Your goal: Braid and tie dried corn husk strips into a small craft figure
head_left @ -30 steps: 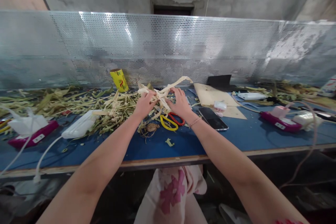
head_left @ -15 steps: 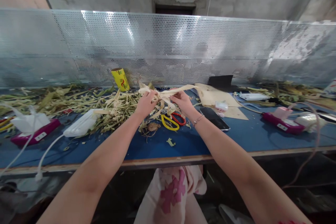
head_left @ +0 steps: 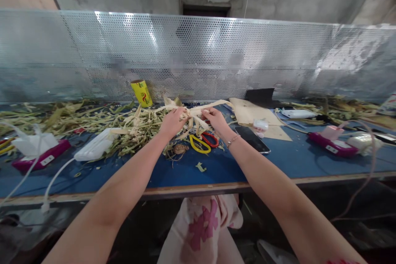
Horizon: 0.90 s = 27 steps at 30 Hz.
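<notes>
Pale, dry husk-like strips (head_left: 198,111) stretch between my two hands above the table. My left hand (head_left: 173,122) is closed on the strips where they bunch together; its fingertips are partly hidden. With thumb and fingers pinched, my right hand (head_left: 215,118) grips the strips on the other side. One long strip runs off past the right hand toward a sheet of brown paper (head_left: 247,111). Below the hands lie scissors (head_left: 200,144) with one yellow and one red handle loop. A small brown knotted clump (head_left: 180,149) sits just left of them.
A heap of dry plant strips (head_left: 136,134) spreads to the left. A white power bank (head_left: 95,145), purple power strips (head_left: 43,156) with cables, and a phone (head_left: 253,139) lie on the blue table (head_left: 173,175). A yellow roll (head_left: 141,93) stands before the perforated metal screen (head_left: 198,57).
My right hand has shifted very slightly, its fingers now pinching a little farther right along the strips. The left hand stays nearly in place, still on the bunched part.
</notes>
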Each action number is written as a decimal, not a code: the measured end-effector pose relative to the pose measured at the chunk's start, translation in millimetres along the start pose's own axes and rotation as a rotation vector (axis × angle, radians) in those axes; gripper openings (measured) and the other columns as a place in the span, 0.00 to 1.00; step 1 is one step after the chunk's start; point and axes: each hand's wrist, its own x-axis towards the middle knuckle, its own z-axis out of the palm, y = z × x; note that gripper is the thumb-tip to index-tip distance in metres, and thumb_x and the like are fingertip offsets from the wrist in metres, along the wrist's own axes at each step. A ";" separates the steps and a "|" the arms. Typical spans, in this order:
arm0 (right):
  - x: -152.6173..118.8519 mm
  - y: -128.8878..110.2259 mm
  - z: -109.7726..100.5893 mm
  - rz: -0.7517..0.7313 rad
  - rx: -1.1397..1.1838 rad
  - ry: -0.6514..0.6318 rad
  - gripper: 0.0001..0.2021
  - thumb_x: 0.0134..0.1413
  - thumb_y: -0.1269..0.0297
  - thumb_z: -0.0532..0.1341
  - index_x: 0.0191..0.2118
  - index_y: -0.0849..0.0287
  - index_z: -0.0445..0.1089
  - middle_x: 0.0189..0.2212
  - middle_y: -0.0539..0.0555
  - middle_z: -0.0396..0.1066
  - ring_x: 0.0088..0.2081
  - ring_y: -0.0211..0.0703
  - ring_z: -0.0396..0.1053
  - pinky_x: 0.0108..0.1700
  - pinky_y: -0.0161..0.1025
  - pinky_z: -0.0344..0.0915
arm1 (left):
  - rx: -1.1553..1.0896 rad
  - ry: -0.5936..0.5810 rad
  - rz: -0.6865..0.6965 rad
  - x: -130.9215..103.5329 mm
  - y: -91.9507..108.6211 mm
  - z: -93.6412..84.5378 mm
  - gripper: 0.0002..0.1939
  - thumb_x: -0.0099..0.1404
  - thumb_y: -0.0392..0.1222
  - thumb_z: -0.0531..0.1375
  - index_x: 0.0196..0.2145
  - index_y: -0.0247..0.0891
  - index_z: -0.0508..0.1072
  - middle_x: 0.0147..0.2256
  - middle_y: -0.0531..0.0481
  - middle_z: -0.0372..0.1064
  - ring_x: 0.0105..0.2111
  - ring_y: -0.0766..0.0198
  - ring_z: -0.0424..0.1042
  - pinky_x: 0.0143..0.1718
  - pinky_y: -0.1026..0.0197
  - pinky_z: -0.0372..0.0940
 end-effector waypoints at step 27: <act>-6.1 4.5 6.4 -0.365 -0.260 -0.111 0.28 0.46 0.70 0.55 0.55 0.54 0.50 0.26 0.48 0.63 0.28 0.38 0.64 0.35 0.41 0.66 | 0.055 -0.061 -0.087 -1.1 13.3 -16.3 0.25 0.62 0.53 0.43 0.30 0.35 0.75 0.17 0.48 0.63 0.22 0.64 0.64 0.25 0.63 0.54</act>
